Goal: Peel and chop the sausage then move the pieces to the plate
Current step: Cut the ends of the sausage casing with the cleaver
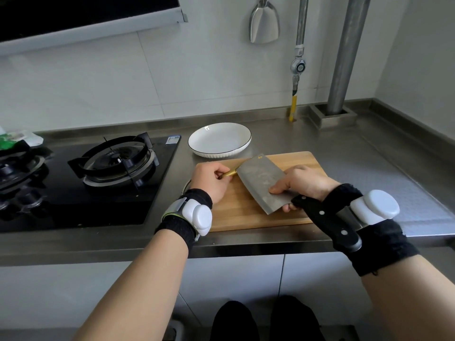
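Landmark = rectangular light-wood cutting board (283, 217) on the steel surface (369, 153). Thin sausage in shiny gold casing (230, 172) sits at board's far-left part, mostly hidden; only a short gold stretch shows betw. left hand (211, 180) and blade. Left hand fingers curled round the sausage, pinning it down. Right hand (302, 184) grips the broad grey steel cleaver w/ black riveted handle (261, 183), thumb pressed flat on the blade side, other fingers wrapped near the handle root. Blade's far corner meets the sausage's exposed end. Round white ceramic plate w/ thin dark rim (246, 141) just beyond board's far edge, nothing on it.

Handling guess: sausage prob. light, soft-ish, bends easily; casing looks slick, foil-like, so likely to roll or slip, so hold mid-length, close to the cut. Step prob. nicking the casing to peel; no pieces cut yet. Cleaver looks heavy, stiff. Board matte w/ grain; surface brushed.
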`<action>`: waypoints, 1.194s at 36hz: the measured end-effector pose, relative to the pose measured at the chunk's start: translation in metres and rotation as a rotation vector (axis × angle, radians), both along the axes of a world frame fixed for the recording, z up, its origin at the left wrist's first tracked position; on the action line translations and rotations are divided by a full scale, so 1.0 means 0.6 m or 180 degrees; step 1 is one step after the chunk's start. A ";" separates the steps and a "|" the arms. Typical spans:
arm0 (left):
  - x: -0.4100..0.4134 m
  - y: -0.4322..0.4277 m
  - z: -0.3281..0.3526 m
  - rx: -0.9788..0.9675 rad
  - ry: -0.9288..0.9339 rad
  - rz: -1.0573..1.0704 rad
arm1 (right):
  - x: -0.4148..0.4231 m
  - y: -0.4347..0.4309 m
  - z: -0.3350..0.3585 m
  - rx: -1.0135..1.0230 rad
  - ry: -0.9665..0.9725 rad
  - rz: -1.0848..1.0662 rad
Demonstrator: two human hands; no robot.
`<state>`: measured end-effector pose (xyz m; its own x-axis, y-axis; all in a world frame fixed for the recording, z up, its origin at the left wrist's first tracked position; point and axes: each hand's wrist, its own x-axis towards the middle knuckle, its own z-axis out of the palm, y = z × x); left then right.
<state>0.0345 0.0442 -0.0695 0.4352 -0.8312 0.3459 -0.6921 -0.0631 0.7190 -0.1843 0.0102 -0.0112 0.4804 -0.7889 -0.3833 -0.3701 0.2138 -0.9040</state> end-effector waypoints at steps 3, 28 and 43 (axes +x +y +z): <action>0.000 0.000 0.000 0.0015 -0.0031 0.0024 | -0.001 0.004 0.001 -0.0012 -0.0004 0.0002; 0.005 -0.008 -0.008 0.0144 -0.0181 0.0135 | -0.002 0.004 -0.003 -0.0028 0.0015 0.0111; 0.003 -0.004 -0.003 0.0149 -0.0186 0.0102 | -0.006 0.000 -0.004 0.0052 0.0041 0.0276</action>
